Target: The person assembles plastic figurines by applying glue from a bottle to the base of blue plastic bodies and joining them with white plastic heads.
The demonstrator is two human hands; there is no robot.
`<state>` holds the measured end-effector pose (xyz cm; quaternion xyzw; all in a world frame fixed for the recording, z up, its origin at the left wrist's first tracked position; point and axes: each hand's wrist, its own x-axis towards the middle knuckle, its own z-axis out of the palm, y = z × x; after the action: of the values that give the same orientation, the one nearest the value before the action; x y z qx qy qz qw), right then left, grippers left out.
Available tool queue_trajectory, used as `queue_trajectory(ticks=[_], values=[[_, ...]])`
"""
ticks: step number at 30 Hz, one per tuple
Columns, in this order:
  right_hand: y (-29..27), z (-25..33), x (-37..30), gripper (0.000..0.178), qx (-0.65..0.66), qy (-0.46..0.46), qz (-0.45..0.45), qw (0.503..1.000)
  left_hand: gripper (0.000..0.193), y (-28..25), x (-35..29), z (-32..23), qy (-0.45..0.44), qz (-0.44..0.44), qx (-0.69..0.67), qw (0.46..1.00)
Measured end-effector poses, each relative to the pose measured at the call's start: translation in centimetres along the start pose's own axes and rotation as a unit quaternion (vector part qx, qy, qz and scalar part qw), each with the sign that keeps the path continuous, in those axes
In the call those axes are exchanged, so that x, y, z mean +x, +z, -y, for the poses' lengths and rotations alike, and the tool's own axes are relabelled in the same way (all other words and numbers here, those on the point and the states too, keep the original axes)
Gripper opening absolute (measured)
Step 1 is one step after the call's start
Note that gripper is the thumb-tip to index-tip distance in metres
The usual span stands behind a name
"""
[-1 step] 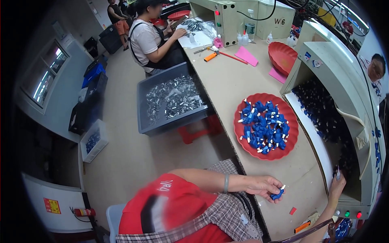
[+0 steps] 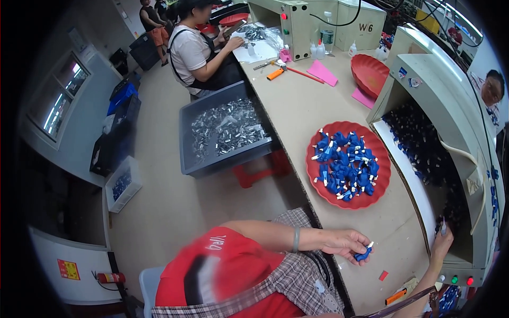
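Over the near part of the table, my left hand is closed, pinching a small blue figure with a white tip that points up and away. My right hand is at the opening of the curved, pale machine. Its fingers are closed around a small pale bottle with a narrow tip, held roughly upright. Farther along the table is a red scalloped plate, heaped with similar blue figures. Many small dark blue pieces lie inside the machine.
Near my right forearm lie an orange-handled cutter and a red scrap. A grey bin of shiny metal pieces stands left of the table. A co-worker sits beyond it. Another red bowl and pink sheets are farther back.
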<state>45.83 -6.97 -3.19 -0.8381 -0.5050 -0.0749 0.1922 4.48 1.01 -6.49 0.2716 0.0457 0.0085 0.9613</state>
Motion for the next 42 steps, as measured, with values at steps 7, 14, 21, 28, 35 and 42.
queue_trajectory(ticks=[7, 14, 21, 28, 35, 42], values=[[-1.3, 3.1, -0.2, 0.039, -0.016, 0.041, 0.066, 0.997, 0.03, 0.2, -0.4, 0.0, 0.014, -0.022, 0.016, 1.0], [-1.6, 4.1, -0.7, 0.018, 0.112, 0.112, -0.086, 0.984, 0.03, 0.6, -0.9, -1.5, -0.027, -0.049, 0.038, 0.998], [-1.4, 8.1, -3.7, 0.007, 0.415, 0.207, -0.049, 0.884, 0.032, 0.5, -0.7, -1.3, -0.029, -0.049, 0.037, 0.998], [0.8, 11.8, -9.2, 0.01, 0.295, 0.193, 0.016, 0.936, 0.038, 0.9, -0.6, -1.5, -0.032, -0.048, 0.03, 0.998], [-2.0, 12.0, -10.1, 0.017, 0.228, 0.061, 0.082, 0.968, 0.034, 0.1, -0.7, -1.2, -0.024, -0.027, 0.038, 0.999], [-2.6, 11.9, -11.0, 0.018, 0.181, -0.002, 0.136, 0.974, 0.031, 0.9, -0.7, -1.4, -0.025, -0.05, 0.039, 0.998]])
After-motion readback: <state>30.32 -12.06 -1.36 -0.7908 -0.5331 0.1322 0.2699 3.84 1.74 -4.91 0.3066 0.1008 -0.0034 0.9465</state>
